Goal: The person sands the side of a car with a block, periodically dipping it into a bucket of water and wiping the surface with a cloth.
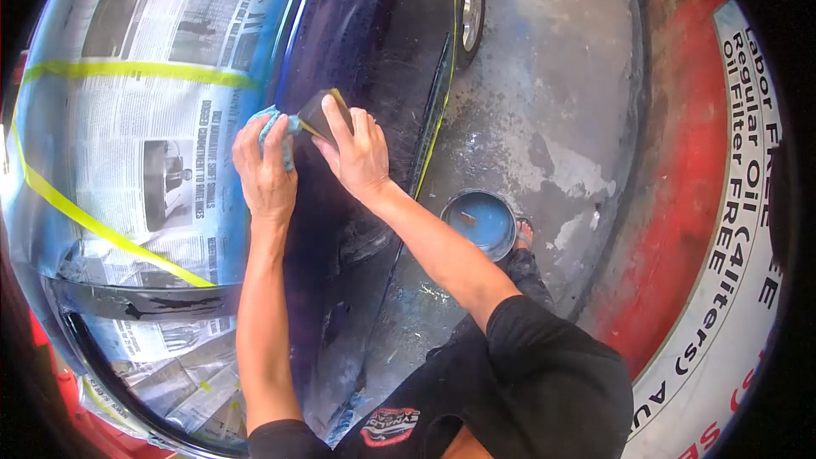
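Note:
My left hand (265, 172) is closed around a crumpled light-blue cloth (287, 129), over the border between the newspaper and the dark car panel. My right hand (359, 151) grips a dark, flat piece of sandpaper (320, 118) with a yellowish-brown edge, its index finger lying along the top. The cloth and the sandpaper meet between my two hands. Beneath them runs the glossy dark blue-purple car panel (340, 42), which looks wet in places.
Newspaper sheets (110, 119) held by yellow tape (102, 229) cover the glass on the left. A bucket of bluish water (481, 223) stands on the stained floor (544, 119) near my foot. A car wheel (471, 13) shows ahead. A lettered sign (714, 289) lines the right.

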